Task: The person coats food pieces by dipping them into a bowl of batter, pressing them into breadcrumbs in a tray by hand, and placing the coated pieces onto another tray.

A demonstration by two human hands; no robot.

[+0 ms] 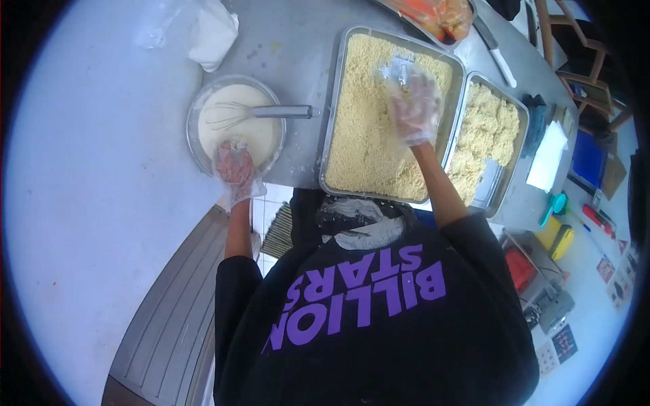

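My left hand (234,166), in a clear plastic glove, is at the near rim of a metal bowl (192,139) of pale, creamy batter (261,135). Its fingers are curled round something small and whitish that I cannot make out. A wire whisk (237,115) rests in the bowl, its metal handle over the right rim. My right hand (414,111), gloved too, is over yellowish crumbs (365,115) in a large metal tray (326,152). Motion blurs its fingers, and a shiny bluish-white patch shows just beyond them.
A smaller tray (512,159) on the right holds clumpier crumbs (484,122). A knife (497,57) lies behind it, beside a container with a plastic bag (440,17) of orange-red food. A white plastic bag (210,34) is behind the bowl. White paper (547,155) lies at the right.
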